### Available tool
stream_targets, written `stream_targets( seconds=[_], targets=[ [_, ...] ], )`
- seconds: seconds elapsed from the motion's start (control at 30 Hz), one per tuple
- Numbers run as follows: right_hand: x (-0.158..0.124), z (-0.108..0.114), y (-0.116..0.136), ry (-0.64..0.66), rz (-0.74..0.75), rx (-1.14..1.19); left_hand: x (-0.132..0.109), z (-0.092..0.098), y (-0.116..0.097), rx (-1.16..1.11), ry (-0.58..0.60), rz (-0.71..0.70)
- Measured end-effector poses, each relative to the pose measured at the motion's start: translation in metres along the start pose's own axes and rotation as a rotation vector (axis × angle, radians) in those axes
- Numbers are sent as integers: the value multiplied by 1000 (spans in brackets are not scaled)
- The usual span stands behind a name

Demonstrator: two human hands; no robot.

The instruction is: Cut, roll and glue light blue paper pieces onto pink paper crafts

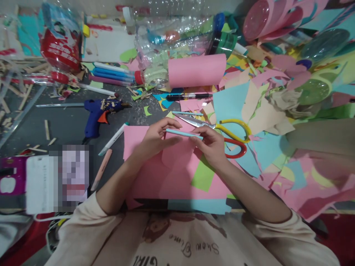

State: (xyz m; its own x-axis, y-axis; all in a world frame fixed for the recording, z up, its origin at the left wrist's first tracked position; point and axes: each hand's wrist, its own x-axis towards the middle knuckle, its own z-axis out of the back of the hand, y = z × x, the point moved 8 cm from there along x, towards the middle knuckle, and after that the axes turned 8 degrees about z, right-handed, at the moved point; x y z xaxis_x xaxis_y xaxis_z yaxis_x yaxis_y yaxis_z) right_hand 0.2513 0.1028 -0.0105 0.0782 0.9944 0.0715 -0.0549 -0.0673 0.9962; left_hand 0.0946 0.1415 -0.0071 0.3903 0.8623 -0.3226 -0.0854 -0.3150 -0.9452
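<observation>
A thin, light blue rolled paper strip (181,133) lies crosswise between my two hands, above the pink paper (166,177). My right hand (212,144) pinches its right end between thumb and fingers. Around the left part, my left hand (159,136) is curled with the thumb below and the fingers above; its exact contact is partly hidden. Just beyond my hands are scissors (231,129) with one yellow and one red handle, blades pointing left. Another thin blue paper roll (188,113) rests by the blades. A green paper piece (203,173) sits under my right wrist.
A blue glue gun (95,116) lies at left, near a white marker (114,138) and a peach marker (102,168). Plastic bottles (61,44) and a pink paper-wrapped cylinder (196,71) stand or lie behind. Coloured paper scraps (257,99) cover the right side.
</observation>
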Motion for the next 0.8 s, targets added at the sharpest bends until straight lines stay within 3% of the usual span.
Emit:
stream_targets(
  seconds=[0.33, 0.6, 0.8],
  targets=[
    [-1, -2, -1, 31, 24, 2, -2, -1, 1, 84, -45, 23],
    [-2, 1, -4, 4, 31, -93, -3, 0, 3, 117, -38, 61],
    [-2, 3, -1, -34, 76, -39, -3, 2, 2, 133, -58, 39]
  ],
)
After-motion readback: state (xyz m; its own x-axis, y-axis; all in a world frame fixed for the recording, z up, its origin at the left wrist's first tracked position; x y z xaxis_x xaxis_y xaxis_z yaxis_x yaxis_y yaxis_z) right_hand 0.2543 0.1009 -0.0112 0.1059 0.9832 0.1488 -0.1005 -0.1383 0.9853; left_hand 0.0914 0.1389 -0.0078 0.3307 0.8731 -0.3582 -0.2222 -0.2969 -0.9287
